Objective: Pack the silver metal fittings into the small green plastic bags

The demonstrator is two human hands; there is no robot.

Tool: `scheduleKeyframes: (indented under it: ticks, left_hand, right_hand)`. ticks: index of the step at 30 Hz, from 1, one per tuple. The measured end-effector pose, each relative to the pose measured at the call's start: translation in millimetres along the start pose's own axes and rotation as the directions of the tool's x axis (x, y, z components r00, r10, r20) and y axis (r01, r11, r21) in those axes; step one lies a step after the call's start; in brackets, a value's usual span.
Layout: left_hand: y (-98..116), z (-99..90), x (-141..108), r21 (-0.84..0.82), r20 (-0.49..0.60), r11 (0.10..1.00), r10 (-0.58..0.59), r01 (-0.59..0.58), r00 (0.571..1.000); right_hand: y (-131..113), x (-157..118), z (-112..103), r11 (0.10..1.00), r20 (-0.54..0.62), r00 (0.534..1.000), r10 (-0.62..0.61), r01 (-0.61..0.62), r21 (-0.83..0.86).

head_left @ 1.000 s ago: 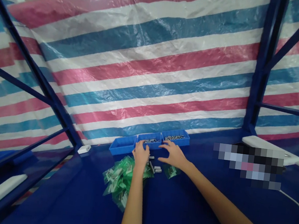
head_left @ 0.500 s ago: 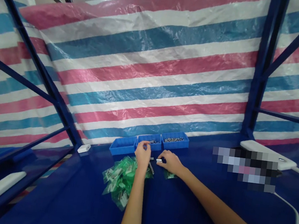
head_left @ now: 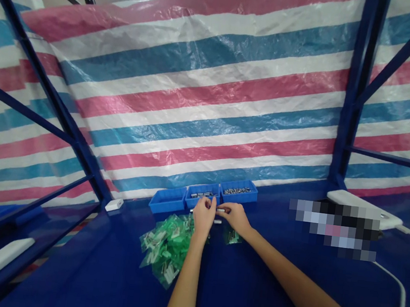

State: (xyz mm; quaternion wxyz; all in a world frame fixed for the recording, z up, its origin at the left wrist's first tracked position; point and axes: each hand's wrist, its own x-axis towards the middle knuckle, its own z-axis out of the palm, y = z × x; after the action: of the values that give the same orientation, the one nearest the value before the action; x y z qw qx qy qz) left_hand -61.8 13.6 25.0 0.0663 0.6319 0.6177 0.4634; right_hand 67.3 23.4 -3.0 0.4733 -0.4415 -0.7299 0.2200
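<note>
My left hand is closed in front of the middle blue bin, its fingers near my right fingertips; something small and silvery shows at its left edge. My right hand pinches a small metal piece pointing toward the left hand. Just below, another metal piece lies on the table. A heap of green plastic bags with small parts is left of my left wrist. One more small bag lies under my right wrist.
The left blue bin shows no parts; the right bin holds small metal parts. A white box sits at back left. A white device with a cable and a pixelated area are at right.
My hands have come together. The right hand with its metal piece has moved up and left, and my left hand has shifted right, away from the middle bin's contents.
</note>
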Motion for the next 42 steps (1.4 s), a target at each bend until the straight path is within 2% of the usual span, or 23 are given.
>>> scheduleKeyframes:
  ticks: [3, 8, 12, 16, 20, 25, 31, 35, 39, 42]
  left_hand:
    - [2, 1.9, -1, -0.023, 0.048, 1.000, 0.018, -0.017, 0.999]
    - [0, 6.0, 0, -0.102, 0.141, 0.994, 0.052, -0.038, 0.989]
    - [1, 5.8, 1, -0.218, 0.227, 0.974, -0.007, 0.057, 0.974]
    - [6, 1.6, 2, -0.381, 0.370, 0.899, -0.063, 0.214, 0.927]
    - [8, -3.3, 2, -0.447, 0.405, 0.837, -0.126, 0.316, 0.906]
    - [9, -2.2, 2, -0.488, 0.421, 0.795, -0.148, 0.361, 0.895]
    - [8, 5.9, -4, -0.441, 0.521, 0.813, -0.113, 0.380, 0.846]
    - [10, 5.0, -3, -0.457, 0.508, 0.799, -0.125, 0.390, 0.852]
    - [11, 2.2, 0, -0.536, 0.394, 0.755, -0.172, 0.378, 0.903]
    - [8, 2.8, 2, -0.533, 0.282, 0.793, -0.162, 0.295, 0.946]
  right_hand:
    - [-8, 2, -4, 0.991, -0.126, 0.992, -0.014, 0.030, 0.127]
    - [-20, 1, -7, 0.979, -0.178, 0.984, 0.011, 0.026, 0.204]
    - [-21, 1, -9, 0.977, -0.202, 0.979, 0.021, 0.023, 0.212]
    - [-22, 1, -13, 0.986, -0.233, 0.972, -0.012, 0.050, 0.158]
    - [-25, 2, -20, 0.979, -0.180, 0.981, -0.064, 0.097, 0.179]
    - [-23, 4, -20, 0.959, -0.199, 0.979, -0.042, 0.095, 0.267]
    - [-22, 3, -15, 0.957, -0.211, 0.973, -0.094, 0.147, 0.250]
    - [-24, 3, -15, 0.959, -0.194, 0.979, -0.057, 0.108, 0.261]
    - [-20, 5, -12, 0.944, -0.149, 0.989, 0.018, 0.033, 0.329]
    - [-16, 4, -7, 0.951, -0.109, 0.994, 0.027, 0.008, 0.309]
